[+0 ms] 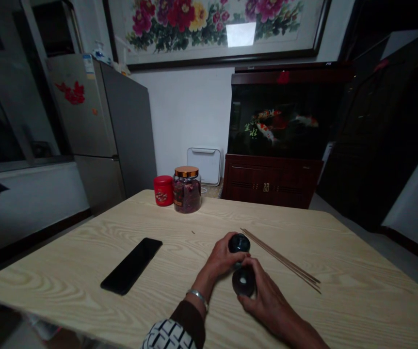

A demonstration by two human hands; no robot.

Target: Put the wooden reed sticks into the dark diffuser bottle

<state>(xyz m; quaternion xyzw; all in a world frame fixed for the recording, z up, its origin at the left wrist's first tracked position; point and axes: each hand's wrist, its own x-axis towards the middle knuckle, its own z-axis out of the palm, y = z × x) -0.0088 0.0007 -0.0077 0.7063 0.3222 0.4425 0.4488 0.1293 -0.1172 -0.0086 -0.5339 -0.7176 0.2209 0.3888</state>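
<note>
My left hand (223, 255) is closed around a small glossy black round piece (239, 242) with a cap-like top. Right below it, my right hand (263, 293) has its thumb and fingers wrapped round a dark, shiny, rounded piece (243, 282) that reflects a bright spot. The two pieces are close together, and my fingers hide the place between them, so I cannot tell whether they are joined. Several thin brown sticks (281, 259) lie slantwise on the table to the right of my hands. A silver bracelet (198, 296) circles my left wrist.
A black phone (132, 265) lies on the pale wooden table (74, 269) at left. Toward the far edge stand a red canister (163, 191) and a clear jar (187, 194) with a copper-coloured lid. Behind are a fridge (121, 121) and a fish tank (285, 121).
</note>
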